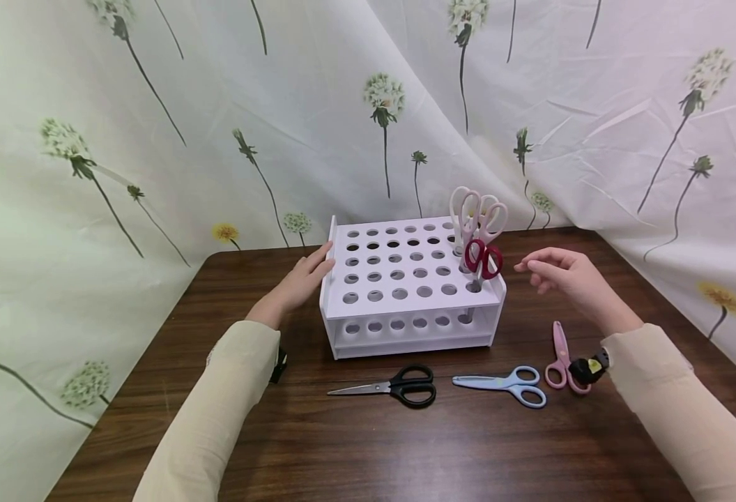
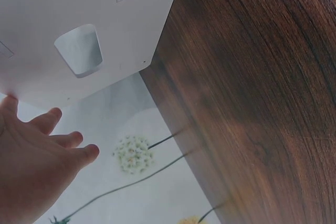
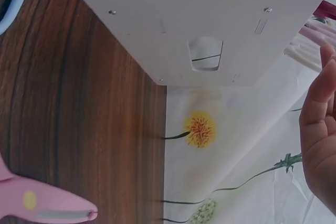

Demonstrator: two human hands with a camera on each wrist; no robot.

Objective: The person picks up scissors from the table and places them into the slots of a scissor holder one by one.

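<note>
Your L hand (image 2: 44,156) was at lower L, fingers apart, w/ one fingertip at the edge of the wht panel (image 2: 123,32), which had a cutout (image 2: 81,51) w/ rounded corners. Dk wood tabletop (image 2: 257,93) filled the R side; btwn them, pale cloth (image 2: 105,114) showed a printed dandelion puff (image 2: 133,155) & part of a yellow flower (image 2: 191,220).

My sleeves (image 1: 236,373) were plain cream, the strap (image 1: 584,371) at my right wrist black with a yellow-green patch (image 1: 595,364). I saw an all-white rack (image 1: 409,282), crimson scissors (image 1: 484,271), pale pink scissors (image 1: 466,229) and white scissors (image 1: 453,213). The black-handled scissors (image 1: 399,385) had silver blades (image 1: 358,390); another pair (image 1: 502,383) was light blue, another (image 1: 560,345) pink with a yellow dot (image 3: 30,200). The table (image 1: 280,446) was dark brown, streaked with grain, and the white cloth (image 1: 318,104) bore pale green dandelion heads (image 1: 383,93), dark green stems (image 1: 386,160) and yellow blooms (image 1: 224,232).
</note>
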